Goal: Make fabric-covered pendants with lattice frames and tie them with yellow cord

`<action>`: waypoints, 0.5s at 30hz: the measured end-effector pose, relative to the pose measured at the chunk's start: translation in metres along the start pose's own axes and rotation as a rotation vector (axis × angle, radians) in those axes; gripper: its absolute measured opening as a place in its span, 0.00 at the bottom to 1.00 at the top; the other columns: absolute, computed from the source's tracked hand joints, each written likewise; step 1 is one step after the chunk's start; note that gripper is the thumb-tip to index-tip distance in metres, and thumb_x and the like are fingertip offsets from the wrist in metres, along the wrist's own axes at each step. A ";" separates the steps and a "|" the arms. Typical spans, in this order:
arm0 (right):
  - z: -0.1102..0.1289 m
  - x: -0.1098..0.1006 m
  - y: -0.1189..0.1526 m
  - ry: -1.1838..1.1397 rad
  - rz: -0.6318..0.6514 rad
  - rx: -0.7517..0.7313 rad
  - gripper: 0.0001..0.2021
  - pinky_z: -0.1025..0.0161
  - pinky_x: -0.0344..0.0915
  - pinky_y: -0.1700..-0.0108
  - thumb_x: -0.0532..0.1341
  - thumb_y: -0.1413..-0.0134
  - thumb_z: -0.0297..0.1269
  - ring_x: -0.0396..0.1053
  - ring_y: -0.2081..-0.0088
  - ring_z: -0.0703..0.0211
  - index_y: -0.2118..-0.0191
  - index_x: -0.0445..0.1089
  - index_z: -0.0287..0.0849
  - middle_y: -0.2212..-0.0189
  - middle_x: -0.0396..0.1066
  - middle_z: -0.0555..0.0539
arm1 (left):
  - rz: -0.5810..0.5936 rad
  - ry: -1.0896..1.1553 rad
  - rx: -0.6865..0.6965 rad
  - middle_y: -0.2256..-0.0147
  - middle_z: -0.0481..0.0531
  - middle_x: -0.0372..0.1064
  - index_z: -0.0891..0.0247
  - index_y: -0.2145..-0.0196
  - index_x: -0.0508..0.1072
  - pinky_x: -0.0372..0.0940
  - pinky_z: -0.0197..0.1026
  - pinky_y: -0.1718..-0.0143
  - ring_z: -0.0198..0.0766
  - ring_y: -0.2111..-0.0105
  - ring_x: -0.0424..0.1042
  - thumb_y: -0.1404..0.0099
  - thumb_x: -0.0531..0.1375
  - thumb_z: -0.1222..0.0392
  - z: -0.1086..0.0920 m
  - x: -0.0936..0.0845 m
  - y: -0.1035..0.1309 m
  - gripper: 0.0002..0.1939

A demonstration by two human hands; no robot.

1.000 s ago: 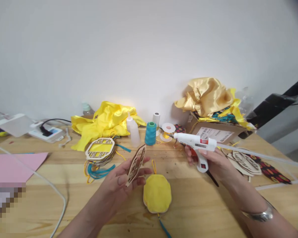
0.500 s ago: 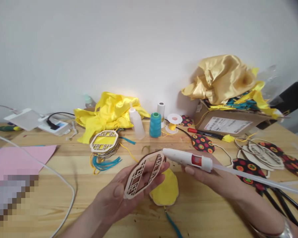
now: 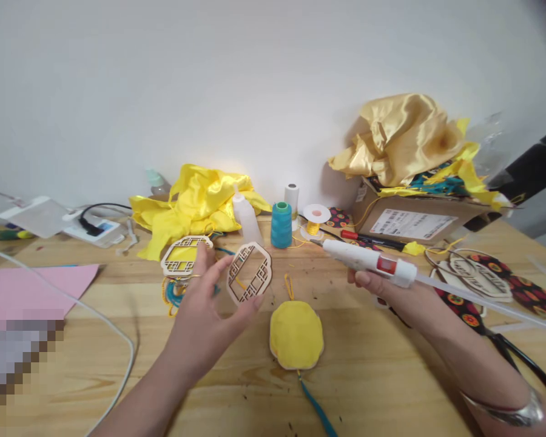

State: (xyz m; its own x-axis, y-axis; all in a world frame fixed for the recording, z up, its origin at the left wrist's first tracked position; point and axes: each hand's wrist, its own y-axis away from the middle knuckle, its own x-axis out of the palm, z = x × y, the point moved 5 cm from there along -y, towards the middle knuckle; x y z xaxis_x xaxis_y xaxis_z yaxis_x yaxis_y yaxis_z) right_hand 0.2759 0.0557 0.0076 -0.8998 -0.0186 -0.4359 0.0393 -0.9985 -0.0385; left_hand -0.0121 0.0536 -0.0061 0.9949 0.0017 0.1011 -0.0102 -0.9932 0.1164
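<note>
Left of and beyond the yellow fabric medallion, which is already bearing its cord loop and teal strands, the left hand's part-spread grip is holding an as yet unattached wooden lattice panel, while the right hand's curled grip is supporting a glue gun right of that medallion.

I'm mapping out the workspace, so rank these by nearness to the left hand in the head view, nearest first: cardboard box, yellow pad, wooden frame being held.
1. Wooden frame: held in the left hand.
2. Yellow pad: lying just right of that hand.
3. Cardboard box: far back, on the right.
</note>
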 end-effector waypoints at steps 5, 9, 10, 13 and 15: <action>0.023 -0.008 -0.003 0.018 0.025 -0.046 0.12 0.65 0.55 0.80 0.62 0.54 0.47 0.62 0.77 0.60 0.68 0.71 0.45 0.78 0.67 0.50 | -0.225 -0.080 0.244 0.40 0.44 0.53 0.52 0.54 0.69 0.45 0.41 0.40 0.44 0.37 0.42 0.52 0.67 0.70 -0.014 -0.001 0.006 0.28; 0.032 0.004 -0.001 0.106 0.228 -0.106 0.10 0.66 0.52 0.81 0.62 0.53 0.46 0.58 0.79 0.62 0.73 0.70 0.45 0.82 0.61 0.52 | -0.112 0.080 0.164 0.47 0.49 0.65 0.57 0.53 0.68 0.50 0.43 0.42 0.47 0.42 0.54 0.46 0.64 0.61 -0.016 0.014 0.011 0.22; 0.029 0.008 0.000 0.100 0.258 -0.106 0.11 0.66 0.52 0.81 0.61 0.52 0.46 0.57 0.79 0.63 0.74 0.69 0.44 0.82 0.60 0.52 | -0.097 0.083 0.159 0.46 0.49 0.64 0.57 0.53 0.69 0.50 0.43 0.43 0.48 0.42 0.53 0.47 0.64 0.60 -0.016 0.016 0.012 0.22; 0.019 0.020 0.004 0.091 0.299 -0.114 0.12 0.66 0.52 0.80 0.61 0.51 0.45 0.55 0.79 0.64 0.76 0.64 0.43 0.82 0.57 0.53 | -0.056 0.056 0.192 0.43 0.49 0.60 0.56 0.52 0.70 0.52 0.43 0.45 0.50 0.41 0.51 0.49 0.66 0.59 -0.015 0.016 0.015 0.25; 0.014 0.024 0.007 0.135 0.335 -0.146 0.15 0.66 0.52 0.79 0.61 0.51 0.45 0.54 0.79 0.65 0.79 0.60 0.43 0.82 0.56 0.54 | -0.001 0.031 0.199 0.43 0.50 0.59 0.55 0.51 0.69 0.55 0.43 0.48 0.52 0.42 0.52 0.50 0.66 0.57 -0.011 0.015 0.015 0.27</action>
State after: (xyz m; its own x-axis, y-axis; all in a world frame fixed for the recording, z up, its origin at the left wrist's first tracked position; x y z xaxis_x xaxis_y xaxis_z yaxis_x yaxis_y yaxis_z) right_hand 0.2480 0.0478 0.0092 -0.7617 -0.3253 -0.5604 0.3909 -0.9204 0.0029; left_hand 0.0018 0.0398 0.0086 0.9913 0.0034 0.1314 0.0142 -0.9966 -0.0812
